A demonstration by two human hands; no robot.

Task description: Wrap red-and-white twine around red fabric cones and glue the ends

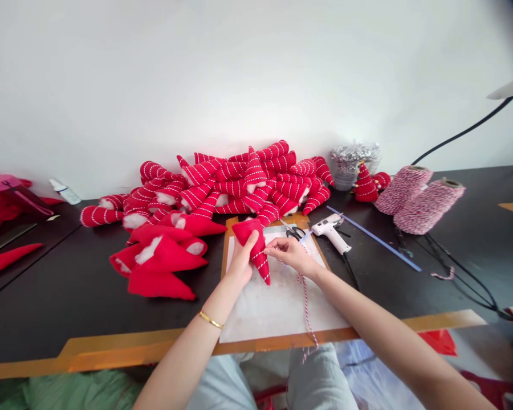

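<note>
Dangling off the table's [81,319] near edge, cord [305,302] runs up to my right hand [291,254], pinching it at the cone [260,256] my left hand [241,263] grips over the sheet [265,319], tip toward my camera, with glue gun [332,232] right, plain cones [166,259] left, then striped pile [222,185] by the wall [239,68].

A glue gun [330,228] and twine spools [430,205] at right, and striped cones [231,188] heaped far on the desk [81,285], are suggesting a craft workshop.
</note>
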